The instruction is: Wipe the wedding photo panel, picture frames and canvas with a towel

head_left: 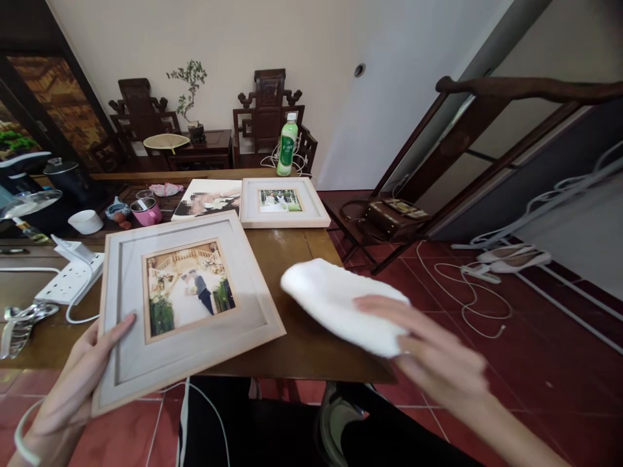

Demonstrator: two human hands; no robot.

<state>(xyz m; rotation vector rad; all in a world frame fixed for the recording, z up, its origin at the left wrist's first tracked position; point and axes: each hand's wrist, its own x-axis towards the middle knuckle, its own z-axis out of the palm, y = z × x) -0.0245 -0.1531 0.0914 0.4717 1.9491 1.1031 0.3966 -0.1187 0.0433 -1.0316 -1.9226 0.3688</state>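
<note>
My left hand [92,363] grips the lower left edge of a light wooden picture frame [253,305], its thumb on the front and its other fingers behind. The frame is tilted above the table and holds a photo of a couple. To its right, my right hand [428,337] is closed on a folded white cloth [335,301], held over the table's right edge; hand and cloth are blurred. Cloth and frame are apart. Behind them, a second light frame [250,206] lies on the table beside an unframed picture [219,188].
On the wooden table [311,350], a power strip [68,282] and a silver clip [22,324] lie at left, with a white cup [86,222] and pink mug [146,211] farther back. A green bottle [287,146] stands behind. A wooden chair [467,130] holds a bag at right.
</note>
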